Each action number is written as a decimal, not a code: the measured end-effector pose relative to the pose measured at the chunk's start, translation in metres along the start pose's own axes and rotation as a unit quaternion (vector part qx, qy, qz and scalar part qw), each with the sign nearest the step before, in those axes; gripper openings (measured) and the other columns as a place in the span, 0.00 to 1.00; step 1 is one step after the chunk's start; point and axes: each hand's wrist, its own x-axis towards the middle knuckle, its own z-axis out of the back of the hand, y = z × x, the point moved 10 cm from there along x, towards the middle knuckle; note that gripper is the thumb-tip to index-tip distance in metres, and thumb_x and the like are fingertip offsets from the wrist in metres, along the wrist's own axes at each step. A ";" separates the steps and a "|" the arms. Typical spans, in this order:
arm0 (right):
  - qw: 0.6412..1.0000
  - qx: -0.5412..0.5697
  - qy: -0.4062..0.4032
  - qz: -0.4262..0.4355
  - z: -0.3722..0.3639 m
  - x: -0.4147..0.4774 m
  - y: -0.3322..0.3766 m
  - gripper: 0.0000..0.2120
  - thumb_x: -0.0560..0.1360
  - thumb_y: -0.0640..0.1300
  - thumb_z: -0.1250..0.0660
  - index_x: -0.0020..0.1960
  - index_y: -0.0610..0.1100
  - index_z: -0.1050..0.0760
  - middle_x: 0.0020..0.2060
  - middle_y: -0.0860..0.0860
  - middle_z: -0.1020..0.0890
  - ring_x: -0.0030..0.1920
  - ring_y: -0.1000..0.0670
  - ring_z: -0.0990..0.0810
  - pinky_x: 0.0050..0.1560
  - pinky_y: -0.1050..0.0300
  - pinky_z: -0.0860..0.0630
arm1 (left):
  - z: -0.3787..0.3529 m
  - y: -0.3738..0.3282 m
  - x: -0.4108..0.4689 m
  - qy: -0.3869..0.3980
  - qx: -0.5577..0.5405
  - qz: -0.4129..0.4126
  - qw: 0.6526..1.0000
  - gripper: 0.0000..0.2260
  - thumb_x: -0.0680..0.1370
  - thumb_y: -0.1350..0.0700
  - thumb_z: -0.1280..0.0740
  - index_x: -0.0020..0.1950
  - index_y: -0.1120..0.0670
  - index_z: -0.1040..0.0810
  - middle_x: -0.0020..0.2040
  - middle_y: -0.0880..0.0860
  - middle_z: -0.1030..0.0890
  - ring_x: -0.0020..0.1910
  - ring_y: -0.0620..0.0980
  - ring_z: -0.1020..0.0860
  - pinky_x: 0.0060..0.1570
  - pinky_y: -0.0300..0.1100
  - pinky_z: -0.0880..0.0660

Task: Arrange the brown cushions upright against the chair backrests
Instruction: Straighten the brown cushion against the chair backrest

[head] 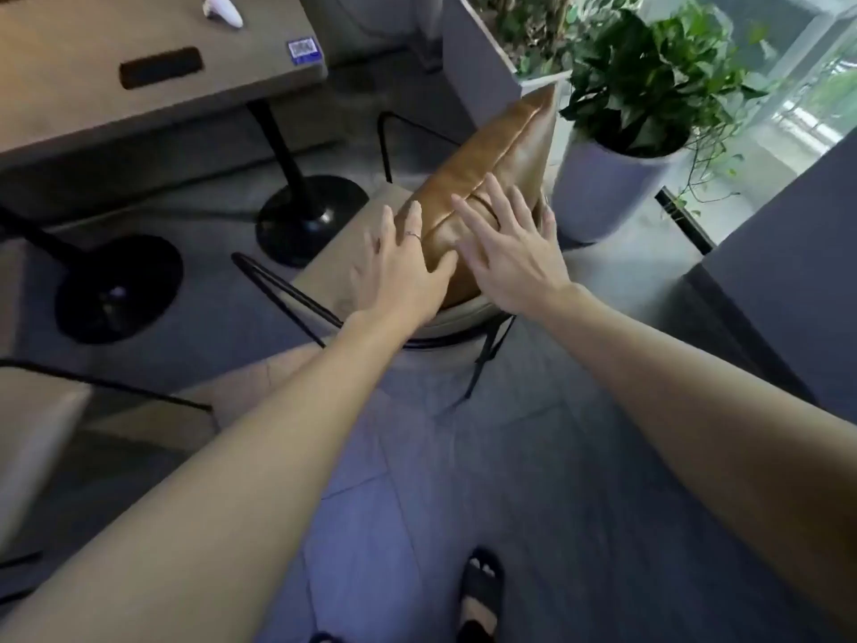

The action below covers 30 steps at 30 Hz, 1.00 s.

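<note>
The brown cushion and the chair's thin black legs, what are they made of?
The brown cushion looks like leather or a leather look-alike: smooth, with a soft sheen and a stitched seam along its edge. I cannot tell real from fake. The chair's thin black legs look like bent metal rod with a dark finish: very slim and evenly curved.

Bare forearms, one ring, dark sandal

The left hand (399, 266) wears a thin silver ring (413, 234); the right hand (514, 262) wears none, and a black open-toed sandal (482, 591) covers one foot.
</note>
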 end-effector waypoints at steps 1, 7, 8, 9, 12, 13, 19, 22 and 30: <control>1.000 0.008 0.013 -0.001 -0.010 0.002 -0.001 0.26 0.83 0.60 0.51 0.80 0.59 0.45 0.83 0.47 0.47 0.81 0.39 0.48 0.74 0.26 0.49 | -0.008 0.004 0.003 0.006 -0.035 0.018 0.999 0.33 0.82 0.36 0.45 0.83 0.47 0.51 0.84 0.54 0.52 0.82 0.59 0.53 0.76 0.63 0.48; 0.998 0.055 0.019 -0.023 -0.054 0.013 -0.008 0.26 0.83 0.62 0.53 0.81 0.62 0.48 0.83 0.49 0.49 0.82 0.43 0.53 0.76 0.30 0.50 | -0.026 0.028 0.017 -0.035 -0.087 0.063 0.994 0.33 0.82 0.36 0.45 0.83 0.48 0.48 0.84 0.51 0.49 0.81 0.56 0.50 0.76 0.56 0.47; 0.997 0.070 0.017 -0.025 -0.059 0.013 -0.009 0.26 0.84 0.62 0.54 0.81 0.62 0.48 0.83 0.49 0.49 0.82 0.44 0.54 0.77 0.31 0.50 | -0.030 0.032 0.018 -0.041 -0.107 0.055 0.992 0.34 0.81 0.36 0.42 0.83 0.48 0.49 0.84 0.51 0.50 0.81 0.57 0.49 0.76 0.56 0.44; 0.996 0.083 0.014 -0.023 -0.062 0.013 -0.009 0.26 0.84 0.62 0.54 0.81 0.62 0.48 0.83 0.50 0.49 0.82 0.44 0.54 0.77 0.33 0.49 | -0.035 0.035 0.018 -0.046 -0.127 0.049 0.990 0.36 0.80 0.37 0.39 0.83 0.47 0.49 0.84 0.50 0.51 0.81 0.57 0.47 0.75 0.56 0.41; 0.992 0.124 0.012 -0.016 -0.064 0.012 -0.009 0.25 0.85 0.60 0.53 0.81 0.62 0.46 0.83 0.51 0.48 0.82 0.45 0.55 0.77 0.36 0.47 | -0.038 0.039 0.014 -0.089 -0.166 0.044 0.981 0.39 0.77 0.38 0.32 0.82 0.45 0.47 0.84 0.50 0.52 0.80 0.56 0.43 0.73 0.56 0.37; 0.990 0.138 0.013 -0.017 -0.063 0.013 -0.012 0.24 0.85 0.59 0.53 0.80 0.62 0.46 0.83 0.51 0.48 0.82 0.45 0.55 0.78 0.37 0.48 | -0.036 0.039 0.012 -0.110 -0.185 0.046 0.975 0.39 0.77 0.39 0.31 0.82 0.45 0.46 0.84 0.51 0.52 0.80 0.56 0.43 0.73 0.55 0.36; 0.985 0.158 -0.065 -0.024 -0.041 0.007 -0.030 0.18 0.81 0.45 0.40 0.70 0.45 0.29 0.68 0.43 0.27 0.70 0.39 0.32 0.66 0.38 0.31 | -0.028 0.051 0.002 -0.192 -0.394 0.158 0.885 0.26 0.84 0.43 0.42 0.80 0.51 0.39 0.79 0.52 0.34 0.76 0.51 0.35 0.72 0.44 0.39; 0.973 0.193 -0.065 -0.113 -0.041 0.009 -0.052 0.08 0.76 0.40 0.38 0.54 0.42 0.29 0.53 0.44 0.25 0.56 0.39 0.28 0.57 0.39 0.29 | -0.040 0.071 -0.002 -0.165 -0.465 0.271 0.826 0.26 0.82 0.44 0.36 0.78 0.49 0.36 0.73 0.51 0.27 0.68 0.54 0.26 0.66 0.47 0.30; 0.851 0.318 0.002 -0.418 -0.078 -0.004 -0.114 0.31 0.70 0.39 0.37 0.72 0.44 0.39 0.70 0.41 0.33 0.71 0.39 0.36 0.68 0.38 0.34 | -0.100 0.074 -0.038 -0.051 -0.610 0.461 0.643 0.58 0.62 0.23 0.30 0.83 0.42 0.54 0.82 0.49 0.42 0.78 0.59 0.40 0.75 0.62 0.44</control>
